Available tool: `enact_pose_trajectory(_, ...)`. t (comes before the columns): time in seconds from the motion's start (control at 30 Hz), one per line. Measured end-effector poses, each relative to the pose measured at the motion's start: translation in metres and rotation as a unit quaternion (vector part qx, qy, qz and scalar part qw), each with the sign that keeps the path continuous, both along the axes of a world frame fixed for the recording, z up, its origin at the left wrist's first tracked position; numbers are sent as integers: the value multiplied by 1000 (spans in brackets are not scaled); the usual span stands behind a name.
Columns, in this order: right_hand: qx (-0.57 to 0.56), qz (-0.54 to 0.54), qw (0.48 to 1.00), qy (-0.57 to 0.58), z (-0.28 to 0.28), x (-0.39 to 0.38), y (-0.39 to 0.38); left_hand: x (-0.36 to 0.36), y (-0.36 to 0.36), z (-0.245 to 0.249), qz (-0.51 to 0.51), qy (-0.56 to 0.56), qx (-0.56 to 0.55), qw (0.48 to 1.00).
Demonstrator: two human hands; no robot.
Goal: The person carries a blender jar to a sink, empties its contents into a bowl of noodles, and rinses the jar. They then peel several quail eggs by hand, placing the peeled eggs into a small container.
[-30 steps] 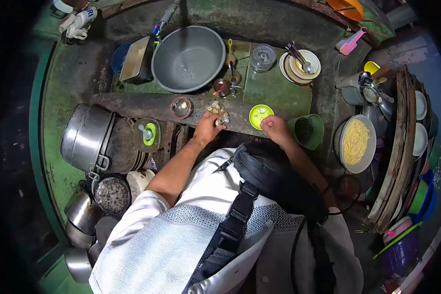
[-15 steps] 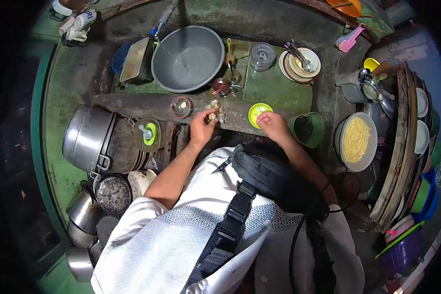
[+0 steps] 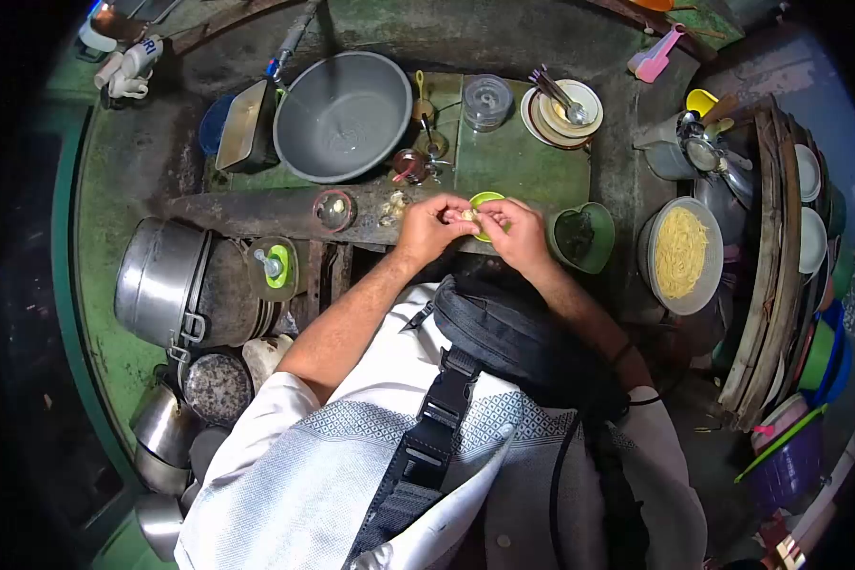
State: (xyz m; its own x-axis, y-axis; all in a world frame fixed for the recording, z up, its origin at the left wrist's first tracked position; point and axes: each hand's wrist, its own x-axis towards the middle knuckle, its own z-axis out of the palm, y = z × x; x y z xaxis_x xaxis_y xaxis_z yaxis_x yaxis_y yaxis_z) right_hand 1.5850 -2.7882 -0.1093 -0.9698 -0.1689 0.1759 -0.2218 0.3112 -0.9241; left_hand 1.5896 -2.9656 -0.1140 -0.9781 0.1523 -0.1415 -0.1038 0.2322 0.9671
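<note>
While left hand (image 3: 429, 230) and right hand (image 3: 522, 237) pinch small pale clove-like piece (image 3: 468, 216) beside lime-green plastic dish (image 3: 485, 199), I judge slack fingertips could drop it outside dish, onto dark stone-like ledge (image 3: 256, 205).

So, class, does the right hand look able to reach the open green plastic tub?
Probably yes: the tub is beside it, nothing visible between, though the right hand is busy with a small pale piece.
</note>
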Motion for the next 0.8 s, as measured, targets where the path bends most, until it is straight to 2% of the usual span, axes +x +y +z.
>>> enact_pose_trajectory(0.13, 42, 4, 999, 11, 11, 3, 6, 0, 5, -1, -10, 56, -33, 998)
enact_pose_trajectory(0.4, 37, 21, 999, 28, 16, 6, 10, 2, 8, 5, -10, 26, -16, 999)
enact_pose_trajectory(0.6, 44, 13, 998, 50, 12, 9, 9, 2, 8, 6, -12, 83, -69, 994)
enact_pose_trajectory(0.8, 47, 9, 998, 47, 12, 11, 9, 3, 8, 6, -14, 92, -68, 993)
